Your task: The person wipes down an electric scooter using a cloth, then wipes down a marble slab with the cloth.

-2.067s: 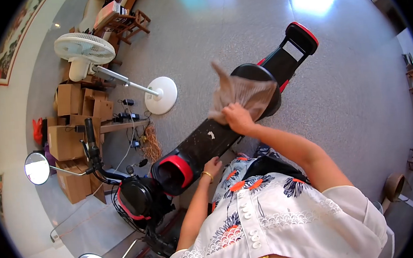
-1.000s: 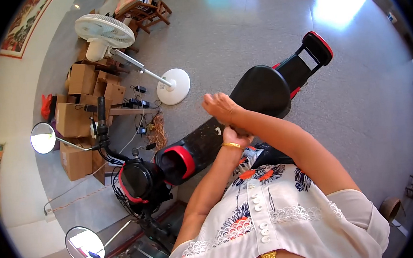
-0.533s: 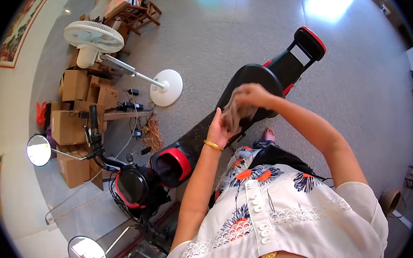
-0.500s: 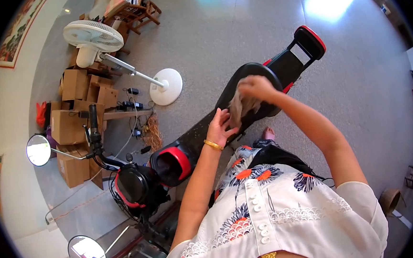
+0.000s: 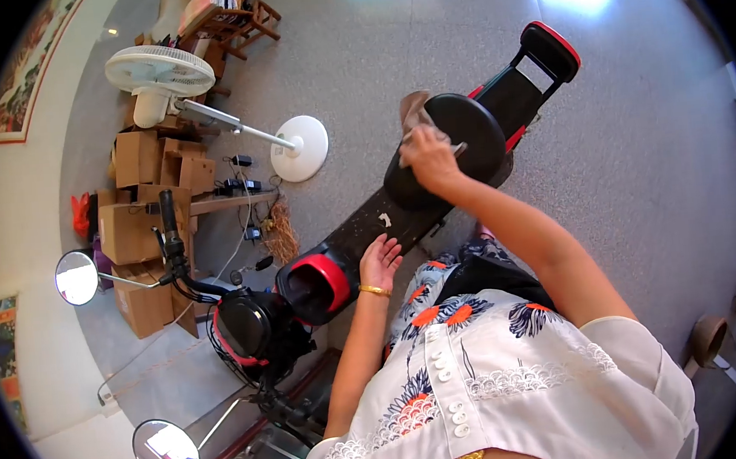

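My right hand (image 5: 431, 158) is closed on a crumpled grey-brown cloth (image 5: 416, 115), over the front left part of the round black seat (image 5: 464, 142) of a scooter. My left hand (image 5: 380, 263), with a gold bangle at the wrist, has its fingers apart and holds nothing. It is beside the black footboard (image 5: 360, 234), close to the red-rimmed opening (image 5: 330, 279). A small white mark (image 5: 385, 220) shows on the footboard. The handlebar (image 5: 169, 222) and two round mirrors are at the left.
A white standing fan (image 5: 299, 149) is beyond the scooter. Cardboard boxes (image 5: 134, 233) are stacked at the left, with cables and chargers near them. A wooden stool with books (image 5: 238, 25) stands at the top left. A round container (image 5: 708, 338) is at the lower right.
My right hand has carried the cloth left and away from my left hand, to the seat's edge. My left hand has moved down, off the cloth. The view has shifted slightly.
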Tool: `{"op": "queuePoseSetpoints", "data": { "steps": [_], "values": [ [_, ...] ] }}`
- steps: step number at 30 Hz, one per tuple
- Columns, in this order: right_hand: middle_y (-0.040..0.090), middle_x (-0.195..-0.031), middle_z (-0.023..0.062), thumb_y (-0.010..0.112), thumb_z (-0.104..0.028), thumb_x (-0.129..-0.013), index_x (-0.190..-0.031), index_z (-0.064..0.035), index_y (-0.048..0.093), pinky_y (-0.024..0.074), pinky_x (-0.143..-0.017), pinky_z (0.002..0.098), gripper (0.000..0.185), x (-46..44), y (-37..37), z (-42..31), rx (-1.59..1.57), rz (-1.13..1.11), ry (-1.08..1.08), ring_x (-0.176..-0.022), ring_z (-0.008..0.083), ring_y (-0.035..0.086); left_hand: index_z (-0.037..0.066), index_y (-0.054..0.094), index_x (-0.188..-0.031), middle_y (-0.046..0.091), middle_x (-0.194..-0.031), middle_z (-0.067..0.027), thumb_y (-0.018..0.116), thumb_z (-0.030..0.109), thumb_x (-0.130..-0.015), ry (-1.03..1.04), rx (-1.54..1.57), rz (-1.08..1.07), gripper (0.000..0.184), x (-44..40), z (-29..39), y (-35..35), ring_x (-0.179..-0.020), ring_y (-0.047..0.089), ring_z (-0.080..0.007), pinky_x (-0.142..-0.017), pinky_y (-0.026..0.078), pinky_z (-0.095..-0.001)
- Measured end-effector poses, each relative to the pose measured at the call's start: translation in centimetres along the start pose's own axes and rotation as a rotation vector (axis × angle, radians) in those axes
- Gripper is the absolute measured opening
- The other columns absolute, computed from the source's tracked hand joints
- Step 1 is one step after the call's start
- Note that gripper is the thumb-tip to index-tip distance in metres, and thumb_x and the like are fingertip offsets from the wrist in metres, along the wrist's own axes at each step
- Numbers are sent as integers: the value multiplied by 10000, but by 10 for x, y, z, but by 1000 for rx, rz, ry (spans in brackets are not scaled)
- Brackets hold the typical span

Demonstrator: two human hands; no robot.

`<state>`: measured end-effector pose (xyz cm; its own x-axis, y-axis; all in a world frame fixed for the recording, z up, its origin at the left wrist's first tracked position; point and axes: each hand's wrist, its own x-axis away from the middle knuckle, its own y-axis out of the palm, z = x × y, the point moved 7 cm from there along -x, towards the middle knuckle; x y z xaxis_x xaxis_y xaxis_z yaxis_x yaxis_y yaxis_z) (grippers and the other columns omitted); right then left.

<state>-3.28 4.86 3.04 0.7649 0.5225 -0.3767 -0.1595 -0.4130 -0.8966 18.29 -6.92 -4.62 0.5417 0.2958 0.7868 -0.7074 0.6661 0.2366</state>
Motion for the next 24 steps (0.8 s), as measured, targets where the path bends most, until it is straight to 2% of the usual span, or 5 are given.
{"op": "queuePoseSetpoints", "data": {
  "steps": [6, 10, 16, 21, 24],
  "values": [
    [474, -968, 73, 571, -194, -717, -899, -190, 624, 471, -686, 336, 190, 28, -29, -28, -131, -103, -564, -941, 232, 482, 106, 558, -1074, 615, -974, -61, 523, 240, -861, 51, -57, -62, 255, -2, 9, 13, -858, 591, -183, -700, 475, -307],
    [491, -979, 86, 532, -203, -759, -930, -174, 584, 485, -656, 325, 181, -5, -34, 61, 274, -85, -220, -906, 238, 508, 104, 563, -1062, 615, -953, -56, 521, 238, -862, 47, -56, -69, 244, 0, 7, 4, -856, 591, -178, -692, 476, -299],
    [535, -933, 152, 608, -217, -703, -947, -71, 563, 480, -716, 412, 288, -38, -35, 119, -52, -26, 463, -935, 314, 526, 111, 545, -1084, 613, -936, -55, 501, 213, -866, 71, -78, -29, 245, 7, -1, -19, -831, 589, -178, -690, 477, -303],
    [525, -899, 116, 578, -179, -679, -814, -90, 605, 480, -598, 347, 164, -1, 10, -30, 26, -74, 60, -855, 256, 539, 101, 546, -1072, 615, -921, -55, 479, 184, -870, 120, -203, -6, 228, -3, 21, -16, -812, 594, -165, -653, 478, -284],
    [516, -886, 96, 561, -176, -690, -797, -105, 593, 482, -583, 338, 132, 36, -1, -49, -21, -46, -184, -846, 238, 537, 96, 547, -1051, 618, -907, -50, 485, 167, -866, 166, -294, -17, 208, -12, 34, 11, -780, 599, -150, -620, 473, -259]
  ]
}}
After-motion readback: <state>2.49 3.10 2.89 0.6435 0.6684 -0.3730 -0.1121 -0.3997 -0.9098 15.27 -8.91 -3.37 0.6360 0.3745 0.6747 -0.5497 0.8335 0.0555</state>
